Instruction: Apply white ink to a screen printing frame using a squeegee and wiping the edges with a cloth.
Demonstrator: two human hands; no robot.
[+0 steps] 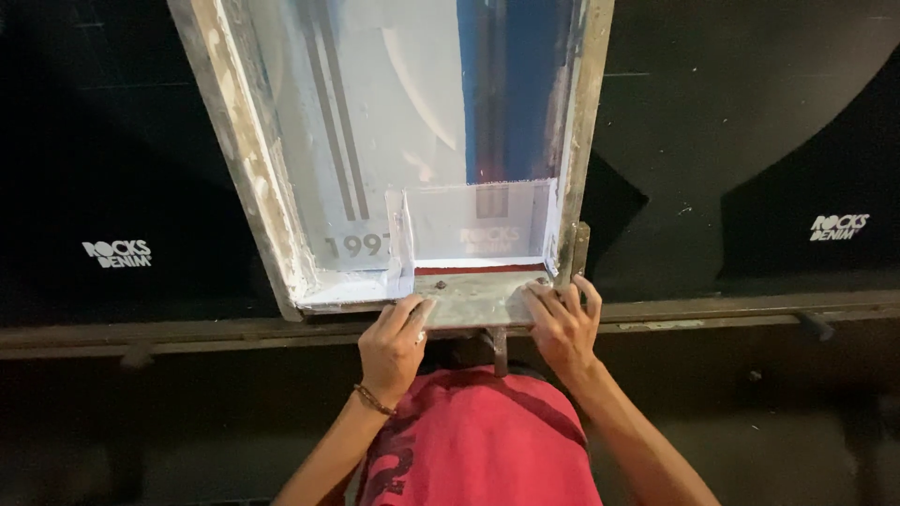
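Red shirt (478, 440), nearest, below both forearms. Left hand (394, 345): beaded wristband, fingers curled over the near edge of the frame (253, 178), thumb on top. Right hand (562, 323): same hold, fingers spread on the squeegee (469, 298) lying along that edge. Judgement: even pressure from both hands keeps the frame flat and square on the black cloth (750, 141). Mesh (375, 122) beyond, pale with a blue band. Rail (731, 309) runs across beneath.

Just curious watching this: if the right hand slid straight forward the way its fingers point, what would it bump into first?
Probably the squeegee blade standing just ahead of the right hand inside the screen frame; depth is hard to judge.
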